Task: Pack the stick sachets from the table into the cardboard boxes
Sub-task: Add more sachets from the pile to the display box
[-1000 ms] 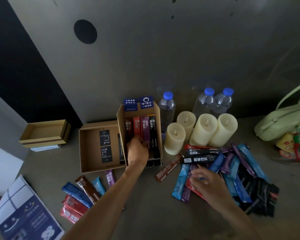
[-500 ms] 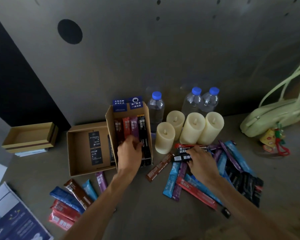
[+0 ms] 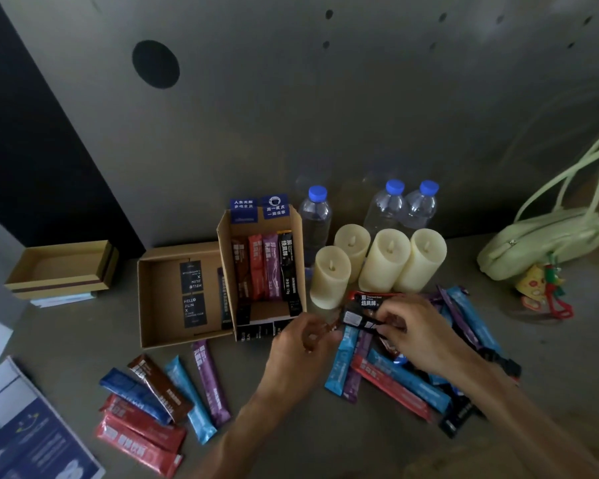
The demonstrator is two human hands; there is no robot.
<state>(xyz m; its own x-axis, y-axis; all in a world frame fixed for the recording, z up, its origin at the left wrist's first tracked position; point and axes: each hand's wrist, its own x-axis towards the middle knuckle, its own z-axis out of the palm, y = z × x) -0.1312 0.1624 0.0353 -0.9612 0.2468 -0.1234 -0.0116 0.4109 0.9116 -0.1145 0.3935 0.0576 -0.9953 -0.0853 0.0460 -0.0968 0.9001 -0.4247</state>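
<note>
Table (image 3: pixel 550 357), black sachet (image 3: pixel 357 318) in right hand (image 3: pixel 426 337)

Stick sachets (image 3: pixel 391 382): glossy creased film, catching light; heaps at 4 and 7 o'clock.
Black sachet (image 3: pixel 357 318): shiny film, white print.
Cardboard boxes (image 3: pixel 160 305): matt brown card, raw cut edges.
Candles (image 3: pixel 381 261): cream, waxy, dull sheen.
Bottles (image 3: pixel 314 219): clear plastic, smooth blue caps.
Bag (image 3: pixel 540 243): pale green, smooth, leather-like, at 3 o'clock.
Table (image 3: pixel 325 437): matt grey.
Booklet (image 3: pixel 32 437): glossy paper, at 8 o'clock.
</note>
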